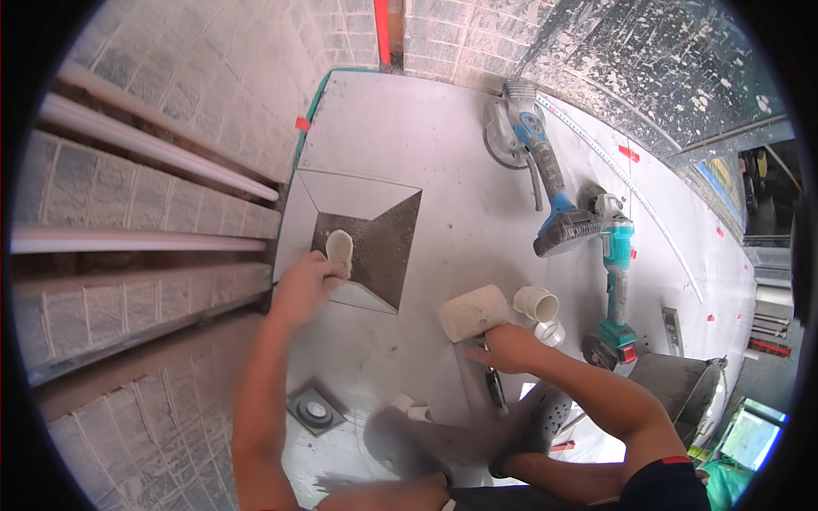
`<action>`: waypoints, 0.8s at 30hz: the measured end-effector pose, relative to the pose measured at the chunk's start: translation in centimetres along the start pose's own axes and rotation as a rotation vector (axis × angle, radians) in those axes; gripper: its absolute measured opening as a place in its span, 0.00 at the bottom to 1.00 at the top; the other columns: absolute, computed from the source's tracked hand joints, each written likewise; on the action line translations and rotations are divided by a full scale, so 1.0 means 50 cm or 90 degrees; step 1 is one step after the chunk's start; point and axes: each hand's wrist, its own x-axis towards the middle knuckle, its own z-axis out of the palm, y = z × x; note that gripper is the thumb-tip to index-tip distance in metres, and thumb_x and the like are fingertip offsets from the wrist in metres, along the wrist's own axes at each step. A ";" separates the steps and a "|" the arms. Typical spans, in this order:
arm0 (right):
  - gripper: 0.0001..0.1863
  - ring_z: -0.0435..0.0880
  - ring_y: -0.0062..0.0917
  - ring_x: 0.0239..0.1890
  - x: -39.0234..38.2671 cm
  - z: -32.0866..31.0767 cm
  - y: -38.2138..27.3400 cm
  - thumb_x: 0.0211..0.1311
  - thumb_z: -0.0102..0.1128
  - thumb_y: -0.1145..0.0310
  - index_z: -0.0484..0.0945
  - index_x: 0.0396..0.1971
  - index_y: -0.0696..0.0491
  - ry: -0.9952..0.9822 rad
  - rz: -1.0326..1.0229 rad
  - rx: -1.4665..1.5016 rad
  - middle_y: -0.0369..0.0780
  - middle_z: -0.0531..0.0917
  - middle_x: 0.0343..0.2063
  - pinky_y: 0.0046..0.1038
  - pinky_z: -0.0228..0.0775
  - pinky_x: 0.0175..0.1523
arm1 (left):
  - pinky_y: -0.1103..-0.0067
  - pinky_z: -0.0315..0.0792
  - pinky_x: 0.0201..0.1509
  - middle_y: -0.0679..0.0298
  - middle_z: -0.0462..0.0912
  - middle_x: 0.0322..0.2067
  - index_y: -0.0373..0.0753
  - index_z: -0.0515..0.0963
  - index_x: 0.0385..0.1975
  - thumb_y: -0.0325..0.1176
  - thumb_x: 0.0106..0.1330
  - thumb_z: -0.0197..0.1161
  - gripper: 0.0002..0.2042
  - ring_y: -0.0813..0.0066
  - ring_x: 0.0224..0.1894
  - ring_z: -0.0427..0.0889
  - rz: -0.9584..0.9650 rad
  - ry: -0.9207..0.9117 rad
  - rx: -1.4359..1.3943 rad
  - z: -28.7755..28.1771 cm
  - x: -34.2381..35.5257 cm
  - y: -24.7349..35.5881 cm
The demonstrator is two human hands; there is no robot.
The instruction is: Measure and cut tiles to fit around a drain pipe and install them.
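Observation:
In my right hand (pixel 513 349) is a mallet with a cream, barrel-shaped head (pixel 474 312); my fingers close round its dark handle, which points back toward my knees. My left hand (pixel 305 288) is at the left near corner of a square recess in the pale tiled floor. Its slightly blurred fingers reach to the lower end of a white pipe (pixel 339 246) standing in the recess; their exact grip is unclear. Sloping tile pieces (pixel 362 198) line the recess sides, and rough grey-brown mortar (pixel 383 247) shows at its bottom.
A blue-and-grey power tool (pixel 554 183) and a teal angle grinder (pixel 615 272) lie to the right. White pipe fittings (pixel 535 303) sit beside the mallet. A square drain cover (pixel 316 410) lies near my left forearm. Pipes (pixel 162 145) run along the left wall; a bucket (pixel 682 387) stands right.

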 end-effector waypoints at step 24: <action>0.17 0.89 0.31 0.28 0.333 -0.154 -0.436 0.69 0.61 0.58 0.85 0.38 0.60 0.192 -0.109 0.337 0.46 0.86 0.21 0.35 0.80 0.38 | 0.63 0.77 0.46 0.58 0.82 0.35 0.40 0.86 0.33 0.32 0.63 0.69 0.04 0.52 0.42 0.83 -0.082 -0.015 -0.026 0.058 -0.281 -0.136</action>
